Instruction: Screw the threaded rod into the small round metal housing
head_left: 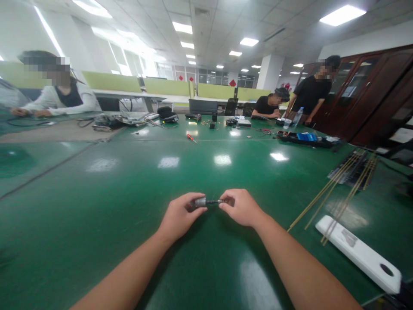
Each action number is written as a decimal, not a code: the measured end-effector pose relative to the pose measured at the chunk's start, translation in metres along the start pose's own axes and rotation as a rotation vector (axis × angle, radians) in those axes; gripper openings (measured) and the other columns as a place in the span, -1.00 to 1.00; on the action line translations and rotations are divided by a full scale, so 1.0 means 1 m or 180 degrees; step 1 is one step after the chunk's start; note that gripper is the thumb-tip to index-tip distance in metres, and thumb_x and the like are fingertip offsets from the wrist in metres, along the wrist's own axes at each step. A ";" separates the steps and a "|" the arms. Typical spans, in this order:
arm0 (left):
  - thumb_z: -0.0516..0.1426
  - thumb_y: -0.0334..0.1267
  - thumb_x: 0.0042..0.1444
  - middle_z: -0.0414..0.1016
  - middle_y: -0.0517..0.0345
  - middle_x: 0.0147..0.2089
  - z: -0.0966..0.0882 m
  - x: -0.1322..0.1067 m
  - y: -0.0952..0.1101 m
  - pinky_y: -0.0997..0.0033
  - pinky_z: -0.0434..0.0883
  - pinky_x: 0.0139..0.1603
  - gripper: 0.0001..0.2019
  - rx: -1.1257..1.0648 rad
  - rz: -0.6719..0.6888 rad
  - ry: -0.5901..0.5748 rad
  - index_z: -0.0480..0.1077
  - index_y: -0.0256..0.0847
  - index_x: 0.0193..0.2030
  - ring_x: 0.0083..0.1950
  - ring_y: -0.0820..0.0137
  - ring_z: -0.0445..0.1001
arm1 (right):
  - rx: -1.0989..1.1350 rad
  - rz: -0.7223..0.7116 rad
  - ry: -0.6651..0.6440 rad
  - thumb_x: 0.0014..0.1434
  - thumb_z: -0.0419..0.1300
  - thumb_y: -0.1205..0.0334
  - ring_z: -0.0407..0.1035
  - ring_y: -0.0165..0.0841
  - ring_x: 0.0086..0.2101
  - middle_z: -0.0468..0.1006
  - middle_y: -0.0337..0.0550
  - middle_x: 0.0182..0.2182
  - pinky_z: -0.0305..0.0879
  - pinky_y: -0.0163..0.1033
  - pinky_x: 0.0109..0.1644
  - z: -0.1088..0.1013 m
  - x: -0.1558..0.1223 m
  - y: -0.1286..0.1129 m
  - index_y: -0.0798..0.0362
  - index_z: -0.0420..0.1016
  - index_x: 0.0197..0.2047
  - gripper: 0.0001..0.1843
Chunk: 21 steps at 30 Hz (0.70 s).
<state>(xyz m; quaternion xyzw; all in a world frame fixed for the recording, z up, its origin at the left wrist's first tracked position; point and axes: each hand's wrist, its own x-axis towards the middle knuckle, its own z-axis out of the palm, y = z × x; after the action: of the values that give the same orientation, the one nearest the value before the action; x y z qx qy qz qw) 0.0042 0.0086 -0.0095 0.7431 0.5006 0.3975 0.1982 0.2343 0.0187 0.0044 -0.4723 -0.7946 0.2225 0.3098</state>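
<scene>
My left hand (182, 215) is closed around a small silver cylinder (200, 202), thumb and fingers on either side of it. From the cylinder a thin dark shaft (213, 202) runs level to the right. At the far end of this shaft the fingertips of my right hand (240, 206) are pinched together. What exactly lies between the right fingertips is partly hidden, but the dark shaft goes into them. Both hands are just above the green table (129, 245), near its middle. I cannot tell what kind of part the cylinder and shaft belong to.
Thin yellowish rods (325, 189) and a long white plastic piece (358, 254) lie at the right. A red screwdriver (191, 137) rests farther off. Beyond are a tray with blue items (306, 137), a bottle (298, 116), electronics (109, 122) and several people (311, 92).
</scene>
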 end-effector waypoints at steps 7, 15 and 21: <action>0.29 -0.15 0.03 0.60 0.21 -0.11 0.001 -0.001 -0.003 0.38 0.46 -0.13 -0.71 -0.0025 -0.0052 -0.0026 0.51 -0.05 -0.08 -0.19 0.34 0.54 | 0.0082 0.0022 0.0007 0.08 0.26 0.27 0.41 -0.39 -0.43 0.59 -0.22 -0.45 0.23 -0.31 -0.32 0.000 0.000 0.001 0.05 0.58 -0.31 -0.92; 0.28 -0.14 0.02 0.60 0.19 -0.13 -0.001 0.000 0.000 0.37 0.46 -0.13 -0.71 -0.0032 -0.0054 -0.0005 0.52 -0.07 -0.09 -0.21 0.33 0.54 | 0.0045 0.0046 0.0041 0.08 0.25 0.26 0.41 -0.39 -0.44 0.59 -0.22 -0.45 0.23 -0.32 -0.34 -0.001 -0.001 0.001 0.04 0.58 -0.31 -0.91; 0.29 -0.13 0.00 0.60 0.19 -0.14 -0.001 0.000 0.002 0.36 0.46 -0.17 -0.71 -0.0003 -0.0147 0.0025 0.53 -0.08 -0.10 -0.26 0.33 0.52 | 0.0015 0.0070 0.0050 0.07 0.26 0.27 0.40 -0.40 -0.45 0.58 -0.22 -0.46 0.23 -0.32 -0.33 -0.002 0.000 0.002 0.05 0.57 -0.33 -0.92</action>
<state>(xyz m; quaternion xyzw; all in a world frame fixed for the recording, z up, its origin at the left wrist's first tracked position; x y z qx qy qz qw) 0.0048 0.0080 -0.0073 0.7297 0.5182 0.3958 0.2057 0.2366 0.0196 0.0044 -0.4819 -0.7864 0.2242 0.3147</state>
